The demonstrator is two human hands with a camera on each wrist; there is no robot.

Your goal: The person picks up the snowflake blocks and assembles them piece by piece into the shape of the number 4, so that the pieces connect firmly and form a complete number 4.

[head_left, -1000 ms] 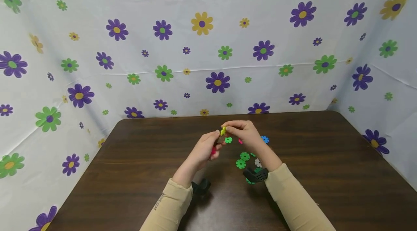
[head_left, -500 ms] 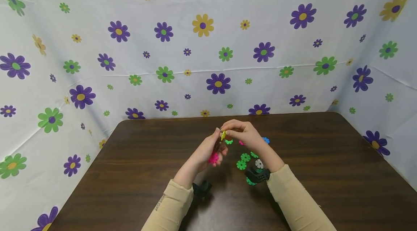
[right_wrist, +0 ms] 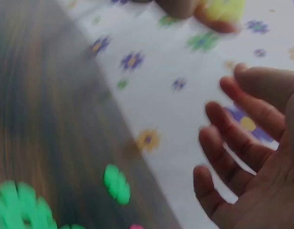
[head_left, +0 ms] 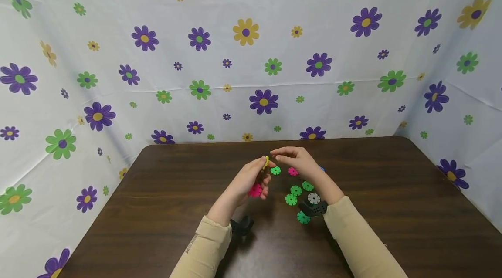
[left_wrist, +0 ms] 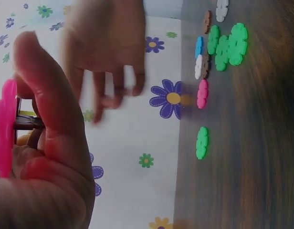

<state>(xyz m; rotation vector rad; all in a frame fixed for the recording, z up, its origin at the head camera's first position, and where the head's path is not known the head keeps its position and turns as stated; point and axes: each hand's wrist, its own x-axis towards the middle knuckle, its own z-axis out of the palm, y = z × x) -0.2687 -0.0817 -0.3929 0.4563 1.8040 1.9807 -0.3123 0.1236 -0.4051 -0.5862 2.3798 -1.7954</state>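
Note:
My left hand [head_left: 248, 178] grips a small joined piece made of notched plastic discs, raised over the table. A pink disc [left_wrist: 5, 131] stands at its near end, a dark brown disc [left_wrist: 28, 122] slots into that, and a yellow disc [head_left: 266, 163] shows at the fingertips in the head view. The fingers partly hide where the discs join. Just to the right, my right hand [head_left: 301, 162] holds nothing; in the right wrist view its fingers [right_wrist: 237, 138] are spread and slightly bent, apart from the yellow disc.
On the brown table [head_left: 188, 182] lie loose notched discs: several green discs [head_left: 291, 199], a pink disc [head_left: 293, 171], a white disc [head_left: 313, 198] and a blue disc [left_wrist: 199, 47]. Some sit under the right forearm. A flower-printed cloth [head_left: 219, 103] hangs behind the table.
The right fingers have let go of the yellow disc and drawn away slightly to the right. The left hand has turned, bringing the pink disc into fuller view, and keeps the joined discs.

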